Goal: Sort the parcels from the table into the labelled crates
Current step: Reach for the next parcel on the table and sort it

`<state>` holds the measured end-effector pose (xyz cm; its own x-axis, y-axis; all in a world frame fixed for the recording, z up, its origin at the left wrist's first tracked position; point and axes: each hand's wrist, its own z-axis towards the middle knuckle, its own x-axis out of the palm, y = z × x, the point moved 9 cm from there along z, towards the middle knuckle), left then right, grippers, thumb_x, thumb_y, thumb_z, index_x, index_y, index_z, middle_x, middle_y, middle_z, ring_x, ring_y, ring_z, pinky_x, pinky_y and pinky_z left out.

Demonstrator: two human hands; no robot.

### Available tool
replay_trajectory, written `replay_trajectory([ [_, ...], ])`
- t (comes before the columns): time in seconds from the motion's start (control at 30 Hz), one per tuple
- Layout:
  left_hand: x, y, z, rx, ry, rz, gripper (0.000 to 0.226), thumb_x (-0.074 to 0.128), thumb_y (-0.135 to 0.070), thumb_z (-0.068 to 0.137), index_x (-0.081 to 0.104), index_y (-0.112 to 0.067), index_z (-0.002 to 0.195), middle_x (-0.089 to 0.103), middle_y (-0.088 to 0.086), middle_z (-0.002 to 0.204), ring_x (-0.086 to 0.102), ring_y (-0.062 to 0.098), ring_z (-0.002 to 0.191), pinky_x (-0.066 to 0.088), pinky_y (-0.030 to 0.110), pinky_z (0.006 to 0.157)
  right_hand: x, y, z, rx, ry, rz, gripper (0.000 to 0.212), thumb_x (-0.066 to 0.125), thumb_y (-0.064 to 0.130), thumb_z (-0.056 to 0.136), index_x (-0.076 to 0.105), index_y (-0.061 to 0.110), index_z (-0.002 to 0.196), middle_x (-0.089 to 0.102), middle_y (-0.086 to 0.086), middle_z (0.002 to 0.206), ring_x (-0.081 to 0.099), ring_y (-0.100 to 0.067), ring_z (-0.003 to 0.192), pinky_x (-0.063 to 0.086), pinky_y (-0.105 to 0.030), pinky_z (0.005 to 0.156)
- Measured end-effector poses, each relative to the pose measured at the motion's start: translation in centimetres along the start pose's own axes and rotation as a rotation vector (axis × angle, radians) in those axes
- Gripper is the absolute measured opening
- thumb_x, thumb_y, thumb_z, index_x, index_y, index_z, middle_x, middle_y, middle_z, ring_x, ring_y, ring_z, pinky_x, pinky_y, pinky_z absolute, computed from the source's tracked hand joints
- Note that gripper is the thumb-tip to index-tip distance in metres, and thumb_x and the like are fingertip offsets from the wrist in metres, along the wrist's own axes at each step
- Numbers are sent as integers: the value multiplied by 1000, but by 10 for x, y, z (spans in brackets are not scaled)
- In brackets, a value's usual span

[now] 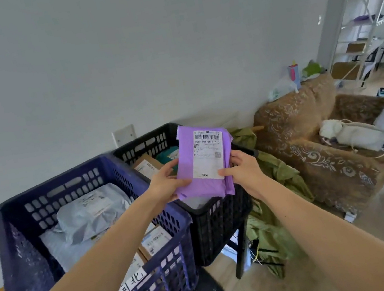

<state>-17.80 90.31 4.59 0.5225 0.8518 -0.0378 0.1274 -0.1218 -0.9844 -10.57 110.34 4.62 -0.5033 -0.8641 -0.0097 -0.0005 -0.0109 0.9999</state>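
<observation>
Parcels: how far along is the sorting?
Done: parcels lie in the blue crate and black crate. In hand: left hand and right hand hold a purple parcel over the black crate. Left: placing it; the table is out of view.

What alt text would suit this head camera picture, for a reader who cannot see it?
A left hand and a right hand hold a purple parcel, label toward the camera, over a black crate. Beside it a blue crate holds grey bags and cardboard boxes; a brown patterned armchair stands further right.

Home living room, patterned armchair (313, 139), shelving (362, 12)
</observation>
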Motion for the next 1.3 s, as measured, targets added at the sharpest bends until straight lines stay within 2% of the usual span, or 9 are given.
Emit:
replay_trajectory([
  [0.2,17,-5,63,-16,-130,-8,70,65,10,81,45,-23,139,70,1,80,68,17,67,58,38,66,-17,-12,86,23,152,-78,48,76,-8,72,59,21,106,68,3,105,64,-9,96,55,-25,72],
  [0.33,20,-11,99,-33,-200,84,66,60,12,83,45,-20,139,64,-7,63,59,13,55,50,29,53,-31,-15,141,20,221,-184,60,78,-6,71,53,10,124,64,-3,108,64,-20,101,56,-35,84],
  [0.43,15,-13,122,-49,-257,139,65,60,12,82,48,-19,138,65,0,78,60,16,62,51,30,55,-37,-10,179,-24,255,-254,63,80,-4,70,51,9,124,62,-6,110,63,-12,90,52,-15,69],
  [0.5,9,-14,133,-68,-297,174,64,59,14,82,49,-19,137,66,-2,77,60,11,57,51,25,49,-32,-5,200,-74,302,-323,63,81,0,71,49,12,124,58,0,108,58,-7,90,46,-10,63],
  [0.67,-3,3,157,-194,-246,292,64,58,12,83,50,-24,136,66,-2,94,59,17,75,51,31,60,-3,2,230,-315,494,-636,68,76,4,78,45,14,138,51,-4,134,50,-18,123,44,-33,102],
  [0.8,-4,30,168,-333,-165,309,64,57,15,82,54,-29,129,61,4,121,58,27,102,53,46,84,28,-6,228,-517,732,-877,70,72,2,80,44,20,142,42,0,145,42,-15,131,35,-24,100],
  [0.93,-4,53,180,-454,-43,322,62,57,15,83,58,-38,115,55,12,128,55,30,103,50,41,84,56,-36,226,-513,954,-1015,75,69,1,81,40,27,145,28,1,155,30,-16,140,33,-32,111],
  [1.07,-5,74,194,-538,50,373,62,59,13,82,55,-31,125,57,0,122,57,30,110,54,53,88,68,-77,224,-467,1129,-1140,77,69,6,83,35,32,147,13,0,160,24,-21,144,30,-31,110],
  [1.3,-1,118,204,-740,164,354,66,61,13,82,52,-34,127,49,5,131,55,33,115,57,46,82,73,-129,231,-308,1285,-1222,82,74,13,81,32,35,148,17,-1,158,25,-21,143,21,-30,113],
])
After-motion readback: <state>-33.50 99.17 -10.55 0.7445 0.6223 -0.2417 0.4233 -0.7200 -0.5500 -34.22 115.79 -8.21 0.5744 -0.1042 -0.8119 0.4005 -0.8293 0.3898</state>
